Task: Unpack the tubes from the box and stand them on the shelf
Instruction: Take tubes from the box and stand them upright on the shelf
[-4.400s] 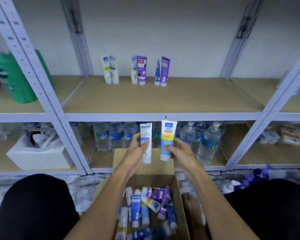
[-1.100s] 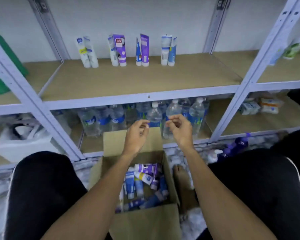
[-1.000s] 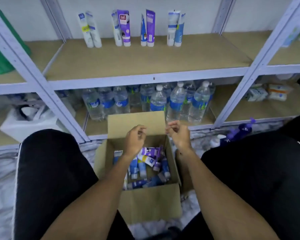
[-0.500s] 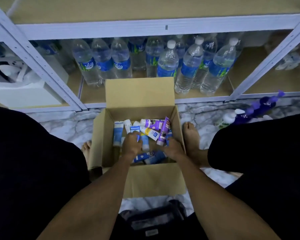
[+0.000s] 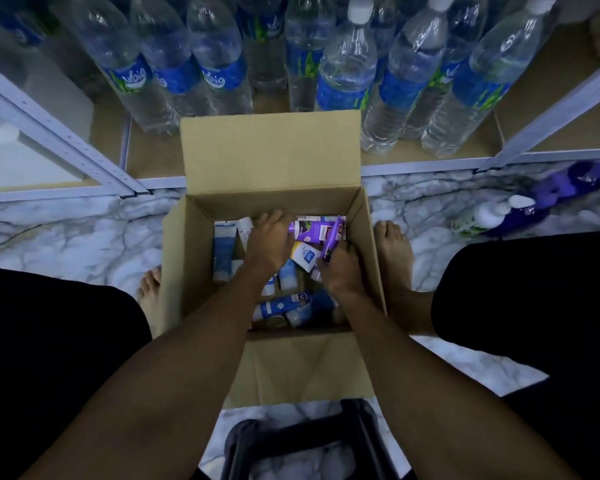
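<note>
Now the picking step: in the box [image 5: 271,154], the right grip [image 5: 340,268] pinches a purple tube [image 5: 334,237]; the left grip [image 5: 271,240], over more tubes [image 5: 278,305], I cannot tell. Next, lift it clear.

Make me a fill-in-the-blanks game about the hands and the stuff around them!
1. The left hand and the right hand both reach into the cardboard ____.
2. Behind it, on the low shelf, stand clear water ____.
3. Their labels are mostly ____.
4. The tubes inside are ____ down, not standing.

Missing words: box; bottles; blue; lying.
</note>
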